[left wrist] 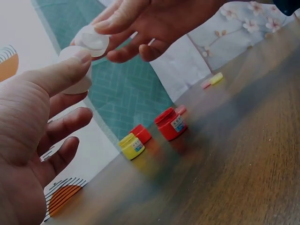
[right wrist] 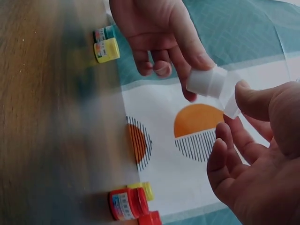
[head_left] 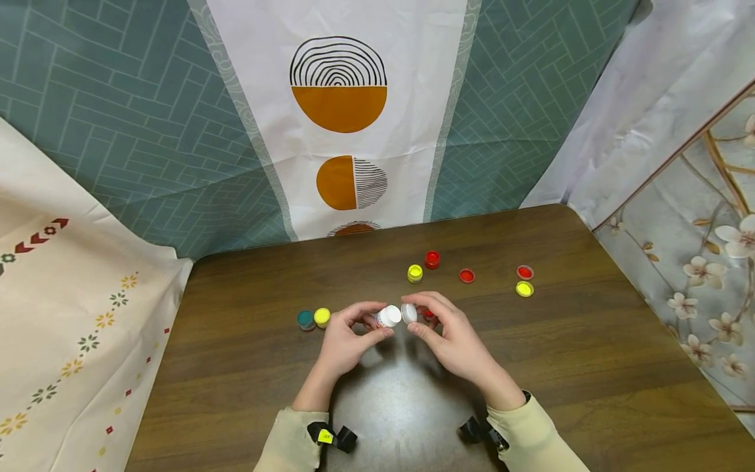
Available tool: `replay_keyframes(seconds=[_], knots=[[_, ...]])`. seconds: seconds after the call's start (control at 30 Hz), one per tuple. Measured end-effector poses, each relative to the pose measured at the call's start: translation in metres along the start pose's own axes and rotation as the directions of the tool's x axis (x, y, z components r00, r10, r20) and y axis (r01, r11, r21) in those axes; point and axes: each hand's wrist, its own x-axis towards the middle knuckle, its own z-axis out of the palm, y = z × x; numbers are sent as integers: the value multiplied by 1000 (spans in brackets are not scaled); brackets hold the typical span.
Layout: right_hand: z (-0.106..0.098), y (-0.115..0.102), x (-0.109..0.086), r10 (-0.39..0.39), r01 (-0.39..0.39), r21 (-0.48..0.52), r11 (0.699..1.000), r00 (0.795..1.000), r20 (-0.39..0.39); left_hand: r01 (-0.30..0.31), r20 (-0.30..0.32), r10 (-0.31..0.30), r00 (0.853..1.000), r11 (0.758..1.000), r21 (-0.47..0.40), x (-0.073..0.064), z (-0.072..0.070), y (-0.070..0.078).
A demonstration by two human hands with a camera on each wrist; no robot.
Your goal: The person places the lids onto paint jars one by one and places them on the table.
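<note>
A small white paint jar (head_left: 389, 316) is pinched between the thumb and fingers of my left hand (head_left: 348, 341), above the table. Its mouth tilts toward my right hand (head_left: 451, 333), which pinches a translucent whitish lid (head_left: 409, 313) by its rim. In the left wrist view the lid (left wrist: 93, 43) has white paint on its inner side. Jar and lid are close together; the right wrist view shows the lid (right wrist: 231, 105) just off the jar's mouth (right wrist: 216, 82). Behind my right fingers a red jar (head_left: 429, 314) is mostly hidden in the head view.
Left of my hands stand a teal jar (head_left: 306, 320) and a yellow jar (head_left: 322, 318). Farther back are an uncapped yellow jar (head_left: 415, 274) and a red jar (head_left: 432, 260). A red lid (head_left: 466, 276) lies nearby; another red lid (head_left: 525, 272) and a yellow lid (head_left: 524, 289) lie farther right.
</note>
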Motion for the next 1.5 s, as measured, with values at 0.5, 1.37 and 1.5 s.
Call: replay_keyframes(seconds=[0.5,1.37,1.5], knots=[[7,-6,1,-63,67,-138,988,997,34,-45,28,46,999,999,-8,1,0,0],[3,-3,0,-37,50,-285,957,998,49,-45,82,44,996,999,8,-1,2,0],[5,-3,0,-24,30,-317,948,999,23,-51,88,51,995,999,5,0,2,1]])
